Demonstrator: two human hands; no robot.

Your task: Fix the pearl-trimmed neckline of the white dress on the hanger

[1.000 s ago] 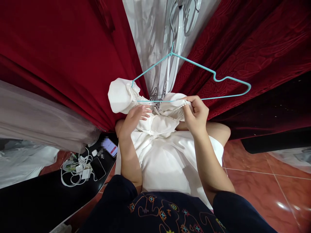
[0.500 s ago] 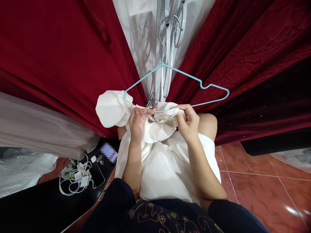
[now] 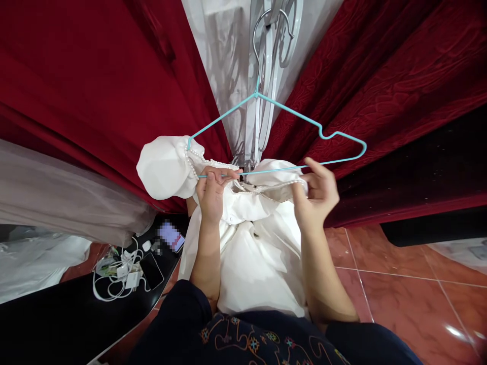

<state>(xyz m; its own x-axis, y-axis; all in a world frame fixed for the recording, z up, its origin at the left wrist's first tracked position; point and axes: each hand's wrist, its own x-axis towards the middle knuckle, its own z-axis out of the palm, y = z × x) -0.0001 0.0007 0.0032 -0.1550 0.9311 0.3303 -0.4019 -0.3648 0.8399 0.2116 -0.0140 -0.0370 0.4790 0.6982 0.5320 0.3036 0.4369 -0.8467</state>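
Observation:
A white dress [image 3: 258,258] with a pearl-trimmed neckline lies over my lap. The turquoise hanger [image 3: 289,109] stands above it, its left end inside the puffed left sleeve [image 3: 162,170] and its right end bare. My left hand [image 3: 212,195] is closed around the hanger's bottom bar and the neckline beside that sleeve. On the right, my right hand [image 3: 315,195] pinches the pearl edge of the other shoulder between thumb and fingers, with its index finger raised by the bottom bar. The hanger's metal hook [image 3: 256,38] is at the top, by a white rack.
Red curtains [image 3: 95,76] hang on both sides, with greyish tulle [image 3: 57,192] at the left. A black surface [image 3: 49,324] at the lower left bears a dark phone [image 3: 151,271], a lit phone [image 3: 173,237] and tangled white cables [image 3: 122,274]. Red tiles [image 3: 403,299] cover the floor at right.
My right hand has moved right, drawing the pearl-edged shoulder outward, and its index finger has lifted. The hanger has shifted slightly up and right, while the left sleeve has moved a little left.

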